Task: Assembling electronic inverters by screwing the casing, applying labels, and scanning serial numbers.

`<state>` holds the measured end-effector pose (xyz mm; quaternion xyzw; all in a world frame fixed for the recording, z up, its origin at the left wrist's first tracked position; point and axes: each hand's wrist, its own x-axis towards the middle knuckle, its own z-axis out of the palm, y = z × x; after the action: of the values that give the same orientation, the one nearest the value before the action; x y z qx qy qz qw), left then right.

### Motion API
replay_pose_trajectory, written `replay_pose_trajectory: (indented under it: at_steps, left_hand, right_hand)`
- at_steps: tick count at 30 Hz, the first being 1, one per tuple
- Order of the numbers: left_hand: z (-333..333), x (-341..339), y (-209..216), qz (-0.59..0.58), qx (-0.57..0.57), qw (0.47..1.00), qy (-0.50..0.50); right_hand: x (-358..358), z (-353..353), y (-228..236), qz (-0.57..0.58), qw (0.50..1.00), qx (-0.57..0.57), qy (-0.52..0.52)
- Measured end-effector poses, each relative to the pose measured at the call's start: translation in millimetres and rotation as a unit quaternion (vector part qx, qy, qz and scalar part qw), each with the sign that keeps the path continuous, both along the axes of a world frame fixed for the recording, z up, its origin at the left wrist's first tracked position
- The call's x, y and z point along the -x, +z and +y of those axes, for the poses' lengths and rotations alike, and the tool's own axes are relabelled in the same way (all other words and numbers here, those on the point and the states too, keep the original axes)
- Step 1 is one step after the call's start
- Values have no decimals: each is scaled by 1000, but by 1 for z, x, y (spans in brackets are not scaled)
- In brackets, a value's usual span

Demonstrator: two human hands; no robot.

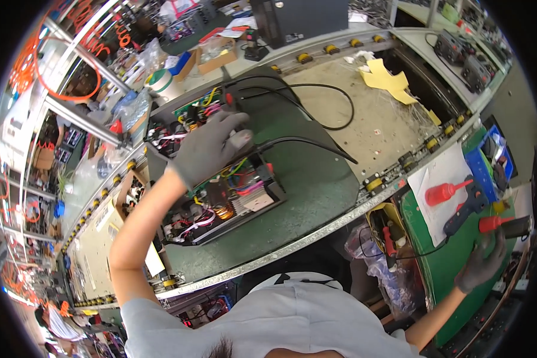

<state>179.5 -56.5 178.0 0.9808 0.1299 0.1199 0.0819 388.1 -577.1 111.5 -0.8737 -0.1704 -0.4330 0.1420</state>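
Note:
My left hand, in a grey glove, lies over two open black electronic units with its fingers bent and apart. The farther unit is partly hidden under the hand. The nearer unit shows a copper coil, a finned metal heat sink and coloured wires. A black cable runs off to the right from beside my fingertips. Off to the right, my gloved right hand has its fingers apart, close below a red-tipped dark object; whether they touch is unclear.
On the green side table lie a red nozzle bottle, a dark pistol-shaped tool and a blue bin. A dark mat carries the units. Yellow paper lies beyond it, and rollers line the conveyor edge.

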Motion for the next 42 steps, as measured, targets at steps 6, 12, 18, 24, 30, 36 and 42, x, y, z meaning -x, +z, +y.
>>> replay_pose_trajectory:
  at_steps: [6,12,18,24,30,36,42]
  left_hand:
    - [-22,3,-33,4,-5,999,44]
    - [-26,12,-28,-7,-7,1000,23]
    - [-26,35,-27,-3,29,997,75]
    - [-14,61,-38,-33,-10,992,123]
    - [-3,104,-42,-37,-13,984,176]
    - [3,128,-47,-57,-12,976,208]
    - [1,121,-43,-49,-23,978,201]
  right_hand:
    - [35,163,-13,98,956,-166,222]
    - [21,236,-59,288,898,-138,302]
    - [41,235,-109,329,869,-30,368]
    - [41,243,-116,391,850,-40,352]
    - [17,275,-115,421,819,183,345]
    - [3,357,-124,443,769,267,375]
    - [13,438,-160,417,764,308,384]
